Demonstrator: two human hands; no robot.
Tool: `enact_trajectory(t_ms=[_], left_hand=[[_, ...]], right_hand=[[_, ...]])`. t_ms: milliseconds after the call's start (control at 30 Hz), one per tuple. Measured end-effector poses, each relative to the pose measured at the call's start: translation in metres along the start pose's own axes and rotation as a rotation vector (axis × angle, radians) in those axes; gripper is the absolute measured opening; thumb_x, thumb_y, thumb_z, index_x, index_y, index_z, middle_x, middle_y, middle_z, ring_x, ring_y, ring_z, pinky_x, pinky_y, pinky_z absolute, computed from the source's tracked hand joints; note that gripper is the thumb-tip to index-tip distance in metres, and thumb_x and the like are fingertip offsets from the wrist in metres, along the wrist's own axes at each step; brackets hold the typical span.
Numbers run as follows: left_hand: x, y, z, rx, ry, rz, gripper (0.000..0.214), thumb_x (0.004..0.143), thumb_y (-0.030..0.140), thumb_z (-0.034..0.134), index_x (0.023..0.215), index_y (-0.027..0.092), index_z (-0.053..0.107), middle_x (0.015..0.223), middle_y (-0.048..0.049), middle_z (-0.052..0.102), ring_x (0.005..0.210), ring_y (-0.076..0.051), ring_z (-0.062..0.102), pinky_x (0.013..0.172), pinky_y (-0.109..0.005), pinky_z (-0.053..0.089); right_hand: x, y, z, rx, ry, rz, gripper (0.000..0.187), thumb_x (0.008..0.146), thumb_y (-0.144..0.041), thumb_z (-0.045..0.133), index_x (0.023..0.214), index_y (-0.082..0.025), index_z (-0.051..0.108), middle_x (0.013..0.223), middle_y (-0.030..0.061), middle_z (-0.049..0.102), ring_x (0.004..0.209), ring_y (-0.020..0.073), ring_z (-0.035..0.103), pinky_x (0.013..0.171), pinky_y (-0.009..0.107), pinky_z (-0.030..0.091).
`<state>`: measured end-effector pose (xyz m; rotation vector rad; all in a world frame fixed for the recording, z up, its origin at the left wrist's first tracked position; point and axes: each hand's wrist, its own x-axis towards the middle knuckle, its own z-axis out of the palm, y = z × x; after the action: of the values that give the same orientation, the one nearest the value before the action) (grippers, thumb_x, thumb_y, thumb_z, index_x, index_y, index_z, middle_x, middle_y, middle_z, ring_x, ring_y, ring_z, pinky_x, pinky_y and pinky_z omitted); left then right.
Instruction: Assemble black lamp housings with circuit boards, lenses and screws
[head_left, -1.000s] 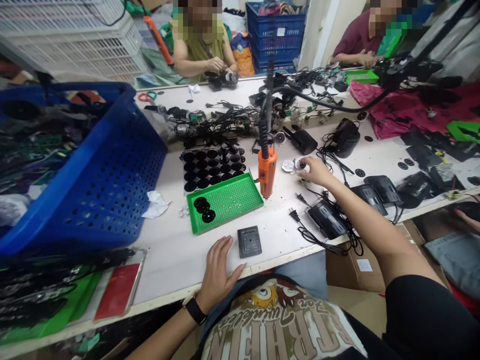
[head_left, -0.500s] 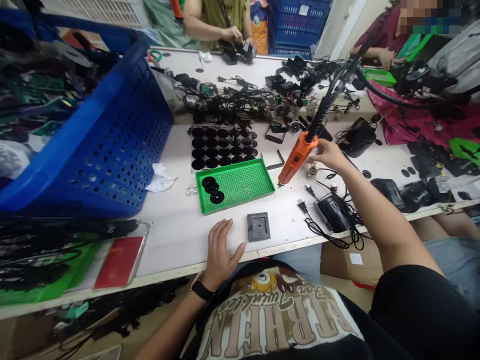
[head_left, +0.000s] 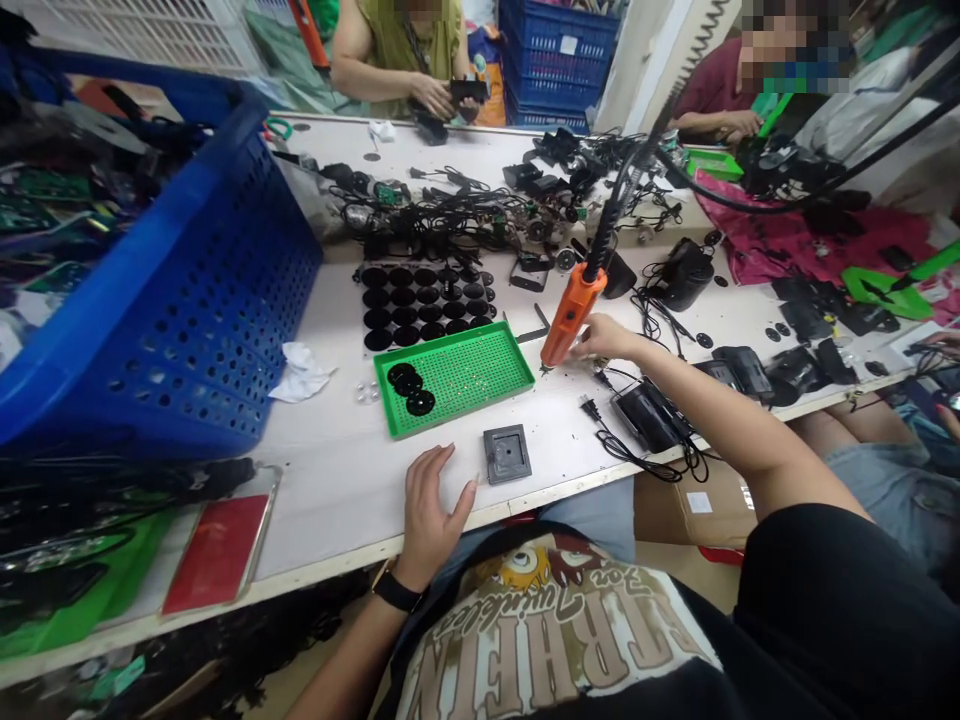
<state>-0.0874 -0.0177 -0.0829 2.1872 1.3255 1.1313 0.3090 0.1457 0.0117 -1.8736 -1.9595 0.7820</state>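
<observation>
My left hand (head_left: 429,508) lies flat and open on the white table near its front edge, just left of a small dark grey square plate (head_left: 507,453). My right hand (head_left: 606,338) reaches forward with fingers closed on something small I cannot make out, touching the hanging orange electric screwdriver (head_left: 565,314), which tilts to the left. The screwdriver tip hovers by the right end of a green perforated tray (head_left: 465,375) that holds three black discs (head_left: 409,389). Behind the tray lies a sheet with rows of black discs (head_left: 424,305).
A big blue basket (head_left: 172,290) fills the left side. Tangled cables and small parts (head_left: 480,210) cover the far table. A black device with a cord (head_left: 649,418) lies right of my arm. A red plate (head_left: 216,550) sits front left. Two other people work across the table.
My right hand drew back from the small parts farther out to the orange screwdriver, which swung from upright to tilted left. My left hand stayed flat on the table.
</observation>
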Motion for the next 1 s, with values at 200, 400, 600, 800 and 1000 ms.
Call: enact_trajectory(t_ms=[200, 400, 600, 800, 1000], left_hand=[[0.001, -0.002, 0.0, 0.015, -0.01, 0.009, 0.047, 0.1, 0.032, 0.066, 0.143, 0.018, 0.055, 0.134, -0.017, 0.066, 0.129, -0.032, 0.061, 0.111, -0.055, 0.051], [0.002, -0.003, 0.001, 0.008, -0.023, 0.026, 0.046, 0.099, 0.03, 0.067, 0.143, 0.019, 0.055, 0.133, -0.016, 0.066, 0.128, -0.032, 0.061, 0.11, -0.054, 0.052], [0.002, -0.002, 0.0, 0.009, -0.034, 0.064, 0.047, 0.099, 0.028, 0.066, 0.143, 0.019, 0.054, 0.132, -0.016, 0.066, 0.127, -0.032, 0.061, 0.11, -0.056, 0.052], [0.002, -0.003, 0.0, 0.011, -0.048, 0.08, 0.044, 0.1, 0.028, 0.065, 0.142, 0.02, 0.054, 0.129, -0.0146, 0.066, 0.126, -0.033, 0.061, 0.108, -0.056, 0.053], [0.002, -0.004, -0.001, 0.003, -0.06, 0.107, 0.038, 0.1, 0.025, 0.064, 0.137, 0.022, 0.057, 0.124, -0.0127, 0.068, 0.122, -0.032, 0.062, 0.107, -0.056, 0.054]], right_hand=[[-0.011, -0.012, 0.035, -0.259, 0.007, 0.007, 0.064, 0.063, -0.03, 0.098, 0.123, -0.024, 0.074, 0.13, 0.0103, 0.076, 0.112, 0.0321, 0.072, 0.095, 0.037, 0.056], [-0.045, 0.001, 0.001, -0.474, 0.26, 0.275, 0.039, 0.101, -0.049, 0.059, 0.118, -0.017, 0.073, 0.114, 0.0227, 0.077, 0.117, 0.0393, 0.07, 0.097, 0.048, 0.052], [-0.072, 0.04, -0.034, -0.537, 0.194, 0.504, 0.036, 0.106, -0.044, 0.052, 0.107, -0.016, 0.076, 0.113, 0.0198, 0.076, 0.113, 0.0339, 0.072, 0.096, 0.05, 0.056], [-0.063, 0.067, -0.029, -0.417, -0.087, 0.529, 0.033, 0.102, -0.041, 0.067, 0.126, -0.019, 0.068, 0.13, 0.0093, 0.07, 0.111, 0.0217, 0.07, 0.097, 0.043, 0.061], [-0.052, 0.08, -0.023, -0.219, -0.101, 0.49, 0.038, 0.101, -0.04, 0.068, 0.132, -0.018, 0.065, 0.133, 0.0102, 0.068, 0.114, 0.0239, 0.07, 0.096, 0.046, 0.062]])
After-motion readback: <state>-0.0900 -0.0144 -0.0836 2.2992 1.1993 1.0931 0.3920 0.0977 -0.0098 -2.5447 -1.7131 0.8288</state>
